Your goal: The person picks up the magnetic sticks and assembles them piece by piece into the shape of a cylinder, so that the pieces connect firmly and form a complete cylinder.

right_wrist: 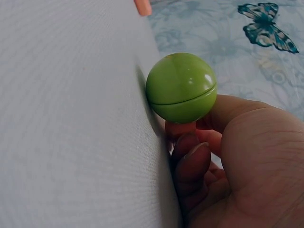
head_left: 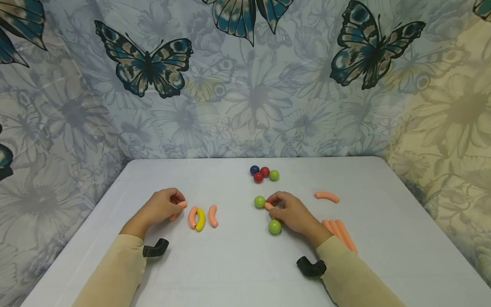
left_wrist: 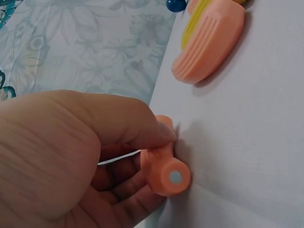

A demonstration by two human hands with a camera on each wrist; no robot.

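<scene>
My left hand point(head_left: 163, 205) pinches an orange magnetic stick point(left_wrist: 166, 178) between thumb and fingers, close to the table; a pale round tip shows at its end. Just to its right lie a curved pink-orange stick point(head_left: 192, 217), a curved yellow stick point(head_left: 200, 219) against it, and another curved pink-orange stick point(head_left: 212, 216). My right hand point(head_left: 293, 213) holds an orange stick point(head_left: 269, 206), mostly covered by the fingers. One end of it meets a green ball point(head_left: 259, 201). A second green ball point(head_left: 274, 227) sits by the fingers on the near side, and whether it touches the stick cannot be told.
Toward the back of the white table point(head_left: 230, 264) are a dark blue ball point(head_left: 254, 170), two red balls point(head_left: 258, 177) and a green ball point(head_left: 274, 175). On the right lie a curved orange stick point(head_left: 327, 196) and several straight orange sticks point(head_left: 341, 234), partly behind the right forearm.
</scene>
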